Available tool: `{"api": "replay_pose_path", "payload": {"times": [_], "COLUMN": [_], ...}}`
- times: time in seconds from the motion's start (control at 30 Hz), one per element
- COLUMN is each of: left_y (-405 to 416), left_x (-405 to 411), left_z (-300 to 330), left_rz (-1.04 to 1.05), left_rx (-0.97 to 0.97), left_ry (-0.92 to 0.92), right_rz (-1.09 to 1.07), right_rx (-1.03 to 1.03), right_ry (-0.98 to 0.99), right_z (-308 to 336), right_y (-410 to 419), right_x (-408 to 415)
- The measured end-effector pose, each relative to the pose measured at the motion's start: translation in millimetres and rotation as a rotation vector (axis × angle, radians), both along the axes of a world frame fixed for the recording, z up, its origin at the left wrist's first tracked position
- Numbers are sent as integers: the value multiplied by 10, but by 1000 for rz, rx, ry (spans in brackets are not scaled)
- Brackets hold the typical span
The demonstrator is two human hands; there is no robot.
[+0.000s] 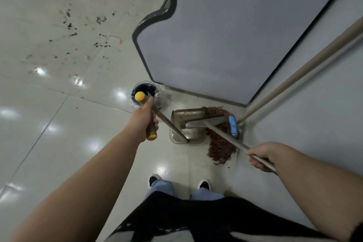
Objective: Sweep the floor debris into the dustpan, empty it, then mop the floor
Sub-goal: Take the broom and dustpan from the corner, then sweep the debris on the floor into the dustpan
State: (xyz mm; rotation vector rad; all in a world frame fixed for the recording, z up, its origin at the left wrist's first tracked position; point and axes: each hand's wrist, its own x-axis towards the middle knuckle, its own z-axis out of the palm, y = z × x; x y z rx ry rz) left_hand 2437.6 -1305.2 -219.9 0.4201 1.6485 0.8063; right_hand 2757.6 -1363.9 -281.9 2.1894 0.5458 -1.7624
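The dustpan [184,124], one clear brownish scoop, sat on the floor [59,124] in the corner, its metal handle slanting up-left into the left hand [142,119], whose grip wrapped the yellow-capped end. The right hand [262,156] gripped the broom [222,135] handle, angled down-left; red-brown bristles lay beside the pan. Dark debris [82,31] lay scattered far left.

A single wide-angle view from the person's head looks steeply down and forward. Both forearms reach in from the bottom corners, the feet [179,183] stand at bottom centre, and the tiled floor [59,116] spreads away, with straight lines bowing toward the frame's edges.
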Motion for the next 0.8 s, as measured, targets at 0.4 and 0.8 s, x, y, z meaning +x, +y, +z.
{"api": "replay_pose_path", "payload": {"times": [0.4, 0.8], "left_y": [-1006, -2179], "left_x": [-1514, -3608], "left_z": [187, 406], "left_rz": [-35, 161], "left_rx": [44, 56], "left_ry": [330, 444], "right_rz": [258, 674], "right_rx": [-10, 64], "right_ry": [34, -9], "right_z": [151, 101], "right_y": [87, -158], "right_x": [-1507, -3825]}}
